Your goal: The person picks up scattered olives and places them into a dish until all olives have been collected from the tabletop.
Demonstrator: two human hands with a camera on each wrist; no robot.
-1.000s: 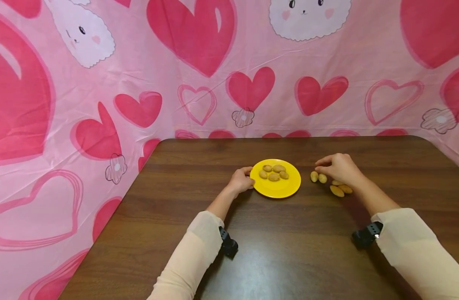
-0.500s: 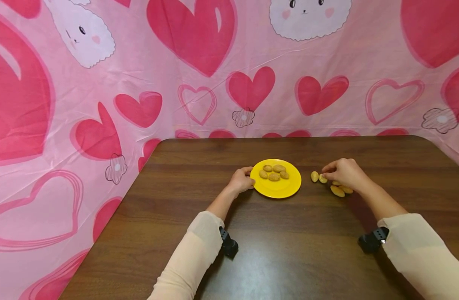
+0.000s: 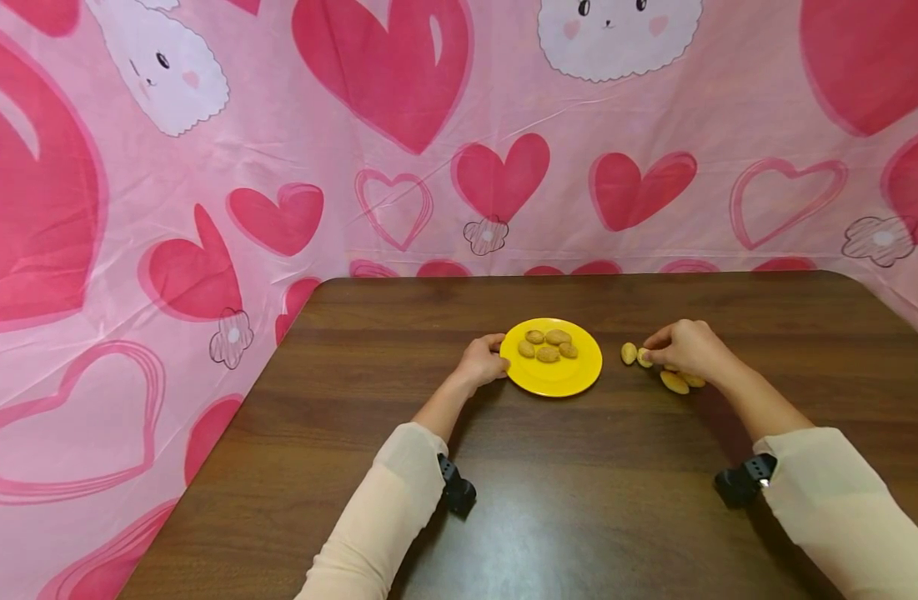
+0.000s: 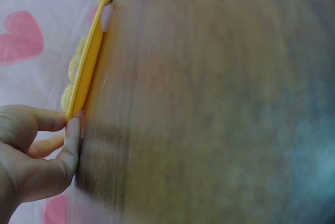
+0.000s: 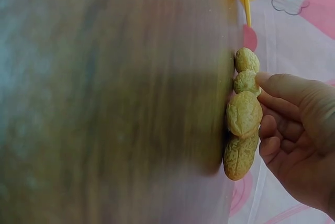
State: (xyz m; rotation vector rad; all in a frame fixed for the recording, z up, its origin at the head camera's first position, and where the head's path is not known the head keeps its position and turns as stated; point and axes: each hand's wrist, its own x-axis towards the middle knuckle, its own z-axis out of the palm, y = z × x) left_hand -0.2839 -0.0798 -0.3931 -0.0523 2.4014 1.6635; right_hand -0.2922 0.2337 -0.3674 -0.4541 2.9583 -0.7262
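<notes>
A yellow plate (image 3: 552,383) with several small, wrinkled, yellow-brown potatoes (image 3: 549,354) on its far half sits near the table's middle. My left hand (image 3: 479,364) pinches the plate's left rim, thumb on one side and fingers on the other in the left wrist view. Right of the plate, my right hand (image 3: 691,348) pinches a small potato (image 5: 245,82) between thumb and fingers, low at the tabletop. Another potato (image 3: 629,354) lies just left of it. Beneath and in front of that hand are more potatoes (image 3: 674,382), partly covered by it.
The brown wooden table (image 3: 579,500) has its far edge against a pink cloth (image 3: 564,208) printed with hearts. Black wrist cameras (image 3: 459,492) are strapped on both forearms.
My right hand has shifted slightly right and toward me, from above the two nearest potatoes onto the right one, which it now pinches. The left hand and plate have stayed put.
</notes>
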